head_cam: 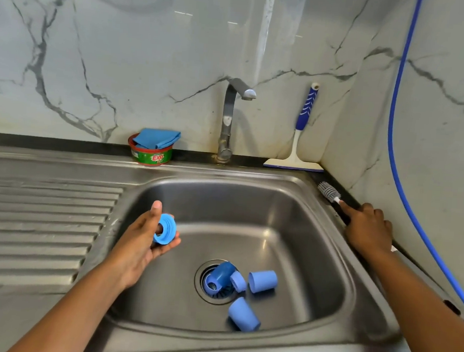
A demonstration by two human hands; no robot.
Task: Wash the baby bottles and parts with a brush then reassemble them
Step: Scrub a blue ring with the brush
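My left hand [144, 238] holds a light blue bottle ring [165, 229] over the left side of the steel sink [343, 268]. My right hand [367, 228] grips the handle of a grey bottle brush [328, 191] that lies on the sink's right rim, index finger stretched along it. In the basin, a dark blue bottle part [218, 277] lies on the drain. Beside it sit a small light blue piece [238, 281] and two light blue caps, one to the right [263, 281] and one nearer me [243, 314].
A faucet [228, 120] stands behind the basin. A red and green soap tub [150, 152] with a blue cloth on it sits at the back left. A squeegee [296, 153] leans in the corner. A blue hose [395, 133] runs down the right wall. Ribbed drainboard [41, 216] on the left.
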